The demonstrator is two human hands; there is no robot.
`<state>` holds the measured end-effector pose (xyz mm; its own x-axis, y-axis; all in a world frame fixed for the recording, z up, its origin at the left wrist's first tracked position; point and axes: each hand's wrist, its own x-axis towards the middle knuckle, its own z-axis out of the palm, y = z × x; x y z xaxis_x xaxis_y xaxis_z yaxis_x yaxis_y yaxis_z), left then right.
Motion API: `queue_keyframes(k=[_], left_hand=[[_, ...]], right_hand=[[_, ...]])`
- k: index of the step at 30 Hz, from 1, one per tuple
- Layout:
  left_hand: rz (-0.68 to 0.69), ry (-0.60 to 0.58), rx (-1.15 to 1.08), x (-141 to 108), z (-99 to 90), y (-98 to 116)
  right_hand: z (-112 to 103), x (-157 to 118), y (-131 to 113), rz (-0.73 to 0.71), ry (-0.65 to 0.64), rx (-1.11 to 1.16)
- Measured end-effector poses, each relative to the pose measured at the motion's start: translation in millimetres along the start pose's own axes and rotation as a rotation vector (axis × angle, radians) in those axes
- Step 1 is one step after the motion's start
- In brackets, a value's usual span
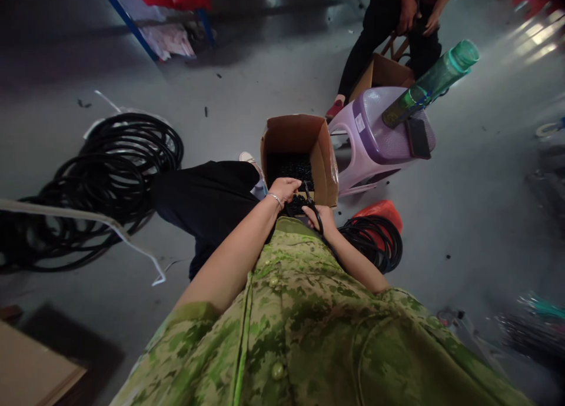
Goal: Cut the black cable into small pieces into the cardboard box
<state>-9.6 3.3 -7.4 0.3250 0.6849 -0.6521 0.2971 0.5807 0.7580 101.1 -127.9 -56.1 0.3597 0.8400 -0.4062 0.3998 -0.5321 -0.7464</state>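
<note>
Over the near part of an open cardboard box (324, 153), my left hand (285, 189) is closed in a pinch; what lies between its fingertips is too small to make out. My right hand (321, 219) grips black-handled scissors (313, 209), their blades pointing up toward the left fingertips. Many small black pieces (293, 167) lie inside the box beneath both hands.
Right of the box, a purple stool (371, 123) bears a green bottle (430, 85) and a dark phone (418, 138). Coiled black tubing (128, 153) lies left, more coils (379, 238) by a red bag (384, 210). Another person (375, 29) sits beyond the stool.
</note>
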Motion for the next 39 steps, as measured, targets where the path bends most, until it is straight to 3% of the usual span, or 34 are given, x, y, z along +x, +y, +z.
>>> queue_keyframes(k=[15, 21, 26, 31, 39], left_hand=[[-0.027, -0.003, -0.096, 1, 3.7, -1], [0.037, 0.042, -0.121, 3, 3.3, -1], [0.127, 0.052, -0.247, 5, 0.2, 3], [0.194, 0.038, -0.335, 8, -3.0, 5], [0.244, 0.045, -0.251, 16, -2.7, -2]], right_hand=[[5, 3, 2, 0.03, 0.03, 0.048], [-2, 15, 1, -0.006, -0.017, -0.021], [-14, 37, -18, -0.06, -0.113, -0.032], [-24, 46, -34, -0.162, -0.084, -0.13], [-29, 43, -25, -0.168, -0.083, -0.132]])
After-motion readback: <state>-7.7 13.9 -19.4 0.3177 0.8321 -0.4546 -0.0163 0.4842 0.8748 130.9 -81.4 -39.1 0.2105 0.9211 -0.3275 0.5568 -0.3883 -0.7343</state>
